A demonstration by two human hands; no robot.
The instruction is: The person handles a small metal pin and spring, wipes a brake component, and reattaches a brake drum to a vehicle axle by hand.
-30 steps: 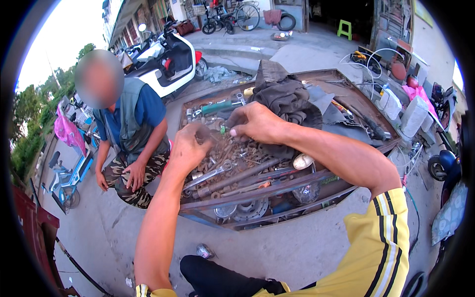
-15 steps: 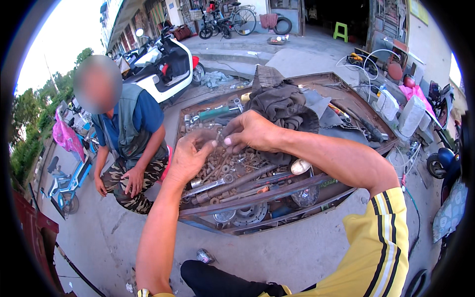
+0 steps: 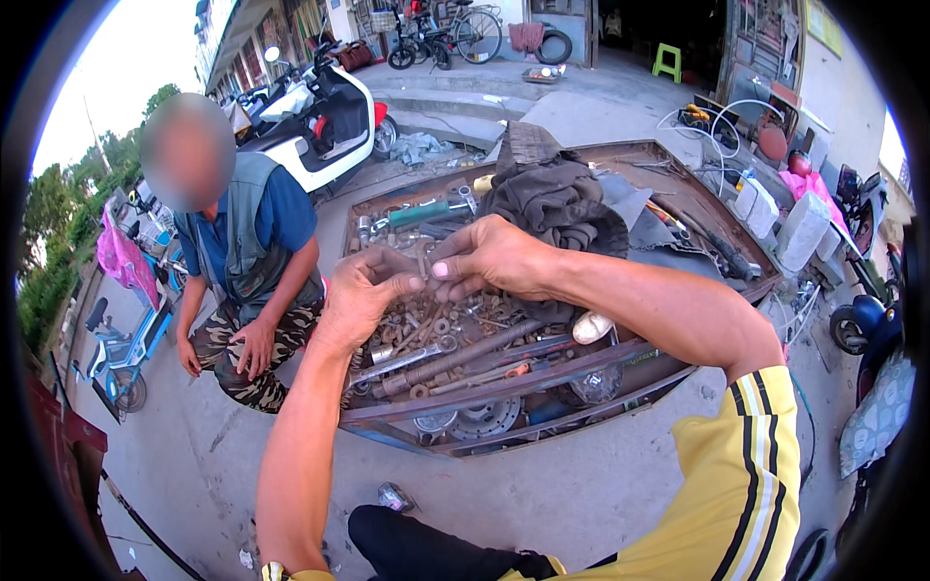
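Observation:
Over a metal tray of loose hardware, my left hand (image 3: pixel 363 292) and my right hand (image 3: pixel 499 259) meet with fingers pinched. Between their fingertips is a small metal piece (image 3: pixel 423 258), shaped like a bolt; its exact kind is too small to tell. Beneath them lie greasy bolts and nuts (image 3: pixel 426 327). A silver wrench (image 3: pixel 404 359) rests near the tray's front edge, with a long threaded rod (image 3: pixel 472 352) beside it. Beyond my hands there is a green-handled tool (image 3: pixel 418 214). A dark crumpled cloth (image 3: pixel 554 198) is heaped behind my right hand.
A person (image 3: pixel 254 242) in a vest sits left of the rusty tray (image 3: pixel 504 402). Behind stands a white scooter (image 3: pixel 339 136). Concrete blocks (image 3: pixel 802 228) and hoses lie to the right. A small clear container (image 3: pixel 394 497) is on the ground by my knee.
My left hand has shifted slightly left and down, and its fingers have changed position. The small metal piece now shows more upright between the fingertips. The seated person's head has moved slightly.

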